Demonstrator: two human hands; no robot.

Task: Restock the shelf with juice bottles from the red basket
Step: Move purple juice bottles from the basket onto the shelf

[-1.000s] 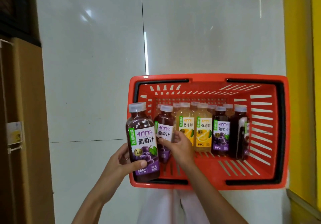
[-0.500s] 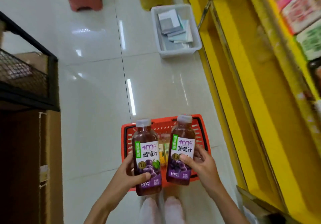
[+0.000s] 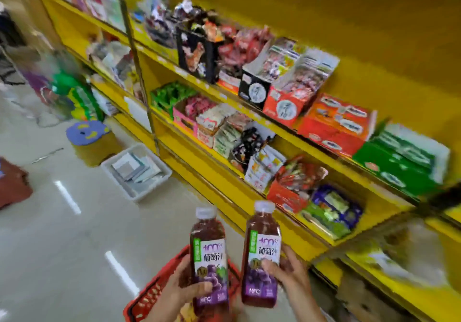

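At six o'clock the red basket (image 3: 149,294) lay mostly hidden behind the juice bottles (image 3: 262,254), cut by the bottom edge; shelf packets (image 3: 224,127) at one o'clock were blurred.

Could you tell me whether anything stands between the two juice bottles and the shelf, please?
Nothing visible does: only open air separates the left bottle and right bottle from the yellow shelf. The nearest tiers are filled with snack packs, though; no juice slot shows.

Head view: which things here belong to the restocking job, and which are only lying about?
Job: left hand, left grape juice bottle, right hand, right grape juice bottle, red basket, yellow shelf.
Lying about: white floor tray, orange snack box, green box, cushioned stool.
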